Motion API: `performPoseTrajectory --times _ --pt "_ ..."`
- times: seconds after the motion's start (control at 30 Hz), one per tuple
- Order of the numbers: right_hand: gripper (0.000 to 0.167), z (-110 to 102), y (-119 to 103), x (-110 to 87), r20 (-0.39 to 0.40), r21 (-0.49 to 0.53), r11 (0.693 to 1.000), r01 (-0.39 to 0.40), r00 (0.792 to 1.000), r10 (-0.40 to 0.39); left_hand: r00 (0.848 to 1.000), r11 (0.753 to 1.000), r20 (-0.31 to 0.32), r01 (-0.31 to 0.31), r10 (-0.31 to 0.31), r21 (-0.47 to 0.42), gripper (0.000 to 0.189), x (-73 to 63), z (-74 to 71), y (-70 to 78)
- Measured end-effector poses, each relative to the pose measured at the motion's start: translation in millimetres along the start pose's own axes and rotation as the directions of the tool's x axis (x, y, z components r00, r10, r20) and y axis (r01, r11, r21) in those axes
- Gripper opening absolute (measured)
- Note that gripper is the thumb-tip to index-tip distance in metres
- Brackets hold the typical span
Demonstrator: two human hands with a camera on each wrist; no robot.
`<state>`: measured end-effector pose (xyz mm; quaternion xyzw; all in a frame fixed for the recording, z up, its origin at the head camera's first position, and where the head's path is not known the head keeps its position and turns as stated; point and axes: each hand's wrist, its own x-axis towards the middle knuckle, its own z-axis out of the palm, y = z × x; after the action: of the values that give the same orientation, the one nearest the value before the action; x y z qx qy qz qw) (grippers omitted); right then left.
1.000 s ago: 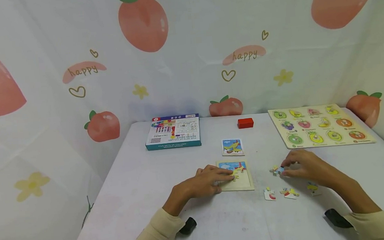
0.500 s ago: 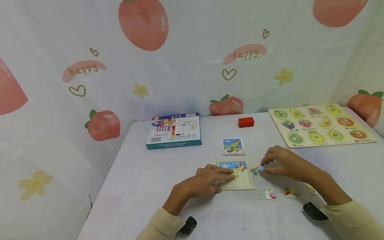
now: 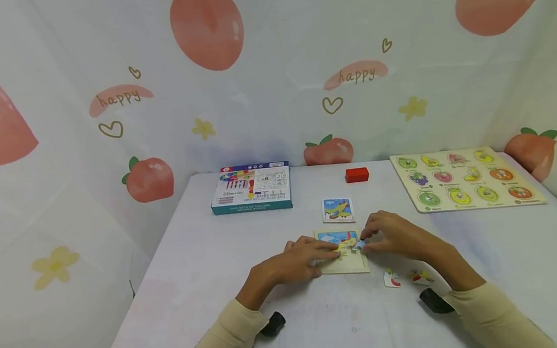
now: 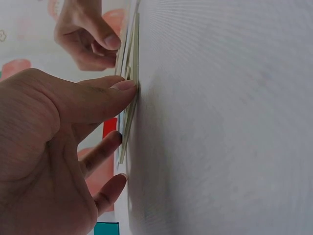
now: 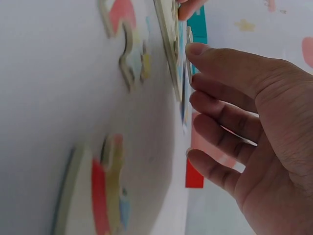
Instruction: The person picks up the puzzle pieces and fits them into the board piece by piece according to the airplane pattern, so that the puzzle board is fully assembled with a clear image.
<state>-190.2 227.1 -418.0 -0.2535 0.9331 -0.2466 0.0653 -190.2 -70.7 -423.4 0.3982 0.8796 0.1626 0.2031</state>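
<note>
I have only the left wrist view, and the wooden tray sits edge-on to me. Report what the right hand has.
Observer: In the head view, the right hand pinches a partly blue puzzle piece at the right side of the wooden tray.
Operator: Count the loose pieces you can see off the tray.
Observer: Two show in the head view, off the tray's near right corner: a piece with a red arc and, farther right, a red and yellow piece.
Operator: Find me a reference picture.
Observer: Beyond the tray lies a card that pictures a yellow airplane.
</note>
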Motion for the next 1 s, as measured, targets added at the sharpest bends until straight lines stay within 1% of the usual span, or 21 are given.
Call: performPoseTrajectory --times 0.17,0.33,0.53,0.77,1.0 --pt "0.019 2.3 -5.1 4.9 0.021 0.002 1.0 0.008 1.0 -0.008 1.0 1.0 -0.003 -0.001 0.001 -0.004 0.056 -0.3 -1.5 0.3" --pt "0.019 4.9 -8.1 7.7 0.036 -0.01 1.0 -0.002 0.999 0.002 1.0 1.0 -0.011 -0.001 0.001 -0.005 0.057 0.4 -2.7 0.4" --pt "0.022 6.5 -9.5 8.0 0.043 -0.009 1.0 -0.017 0.999 0.018 1.0 1.0 -0.008 0.004 -0.004 -0.014 0.057 0.6 -3.0 0.6" --pt "0.024 8.8 -10.5 8.0 0.055 -0.006 1.0 -0.015 0.998 0.016 1.0 1.0 0.0 -0.003 0.003 -0.015 0.056 0.1 -3.2 0.6" --pt "0.021 12.5 -11.7 7.8 0.042 -0.013 1.0 0.004 0.999 -0.003 1.0 1.0 -0.003 -0.01 0.01 -0.003 0.054 0.1 -2.0 -0.2"
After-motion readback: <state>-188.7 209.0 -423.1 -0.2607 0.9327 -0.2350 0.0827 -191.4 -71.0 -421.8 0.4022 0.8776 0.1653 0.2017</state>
